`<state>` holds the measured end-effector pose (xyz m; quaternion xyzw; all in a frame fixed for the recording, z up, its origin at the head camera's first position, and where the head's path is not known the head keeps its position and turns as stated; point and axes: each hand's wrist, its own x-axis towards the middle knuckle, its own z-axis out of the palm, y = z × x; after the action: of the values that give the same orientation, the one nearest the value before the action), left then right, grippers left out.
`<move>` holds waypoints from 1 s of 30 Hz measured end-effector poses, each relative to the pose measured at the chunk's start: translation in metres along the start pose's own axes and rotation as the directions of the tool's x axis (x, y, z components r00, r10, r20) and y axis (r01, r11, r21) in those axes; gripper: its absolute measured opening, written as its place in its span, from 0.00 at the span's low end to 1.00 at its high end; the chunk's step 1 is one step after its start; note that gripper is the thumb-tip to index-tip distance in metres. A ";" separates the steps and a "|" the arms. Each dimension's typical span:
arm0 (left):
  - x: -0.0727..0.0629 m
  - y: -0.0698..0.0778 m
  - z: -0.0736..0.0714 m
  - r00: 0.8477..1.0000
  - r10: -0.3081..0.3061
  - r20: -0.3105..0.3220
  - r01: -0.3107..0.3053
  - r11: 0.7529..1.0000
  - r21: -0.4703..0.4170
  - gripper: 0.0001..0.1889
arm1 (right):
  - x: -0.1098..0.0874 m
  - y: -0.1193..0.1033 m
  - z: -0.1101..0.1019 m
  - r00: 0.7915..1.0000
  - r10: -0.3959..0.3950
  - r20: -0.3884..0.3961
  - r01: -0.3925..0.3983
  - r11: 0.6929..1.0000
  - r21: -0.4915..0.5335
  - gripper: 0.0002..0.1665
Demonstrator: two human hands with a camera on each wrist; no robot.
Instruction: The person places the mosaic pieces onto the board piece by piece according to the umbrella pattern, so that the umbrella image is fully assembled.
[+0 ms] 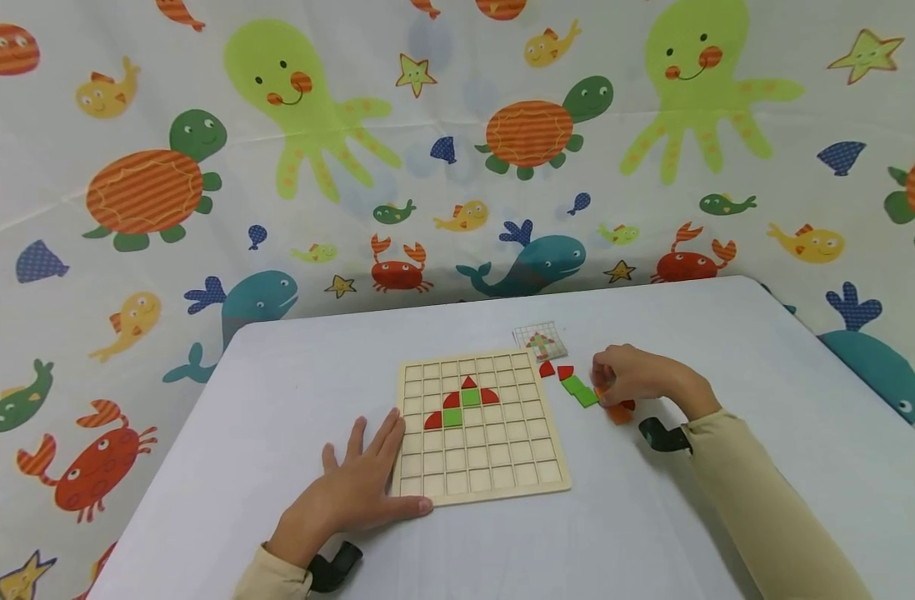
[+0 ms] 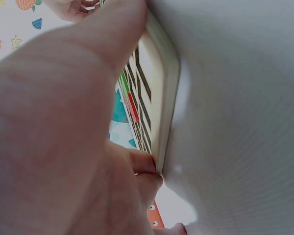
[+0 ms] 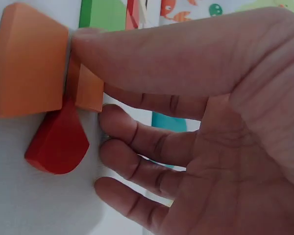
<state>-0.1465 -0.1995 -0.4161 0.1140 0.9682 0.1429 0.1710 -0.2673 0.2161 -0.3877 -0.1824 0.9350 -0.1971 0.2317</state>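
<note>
My left hand [image 1: 348, 492] lies at the near left corner of a wooden grid board [image 1: 510, 454]. Its fingers, straight, touch the left edge and the thumb lies along the front edge. On the board sit a red triangle [image 1: 468, 382], several red quarter-round tiles [image 1: 490, 396] and two green square tiles [image 1: 452, 417]. To the right of the board, my right hand [image 1: 641, 375] pinches a small orange tile [image 3: 89, 88] between thumb and fingers, low at the table. Beside it lie another orange tile [image 3: 32, 63] and a red quarter-round tile [image 3: 61, 142].
Green tiles [image 1: 580, 392] and red quarter-round tiles [image 1: 566, 372] lie between the board and my right hand. A pattern card [image 1: 543, 340] showing a similar figure lies behind the board. A printed sea-animal cloth [image 1: 442, 233] hangs behind the white table [image 1: 315, 358].
</note>
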 end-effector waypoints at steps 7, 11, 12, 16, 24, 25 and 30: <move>0.000 0.001 -0.002 1.000 0.004 0.001 -0.004 1.000 0.006 0.67 | 0.001 0.003 0.001 1.000 0.016 0.002 -0.016 1.000 0.027 0.13; -0.001 0.002 -0.002 1.000 0.002 0.002 -0.002 1.000 -0.002 0.67 | -0.001 0.003 0.000 1.000 0.002 -0.024 -0.001 0.999 0.050 0.12; -0.001 0.002 -0.001 1.000 0.003 0.001 -0.003 1.000 -0.004 0.67 | -0.001 0.003 0.000 0.999 -0.007 -0.041 0.009 0.999 0.051 0.11; -0.002 0.002 0.000 1.000 0.004 -0.006 -0.004 1.000 0.001 0.67 | 0.000 0.004 0.000 0.992 -0.033 -0.124 0.042 0.997 0.066 0.08; -0.002 0.002 0.000 1.000 0.006 -0.016 -0.006 1.000 0.009 0.66 | 0.005 -0.008 0.004 0.969 -0.068 -0.238 0.118 0.971 0.206 0.04; -0.002 0.002 0.000 1.000 0.006 -0.016 -0.006 1.000 0.009 0.66 | 0.005 -0.011 0.004 0.965 -0.077 -0.251 0.132 0.968 0.213 0.04; -0.003 0.002 0.000 1.000 0.004 -0.017 -0.004 1.000 0.012 0.66 | 0.005 -0.020 0.006 0.946 -0.128 -0.296 0.204 0.949 0.241 0.07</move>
<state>-0.1437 -0.1983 -0.4146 0.1157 0.9702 0.1383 0.1617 -0.2632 0.1951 -0.3850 -0.1986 0.9039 -0.3643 0.1036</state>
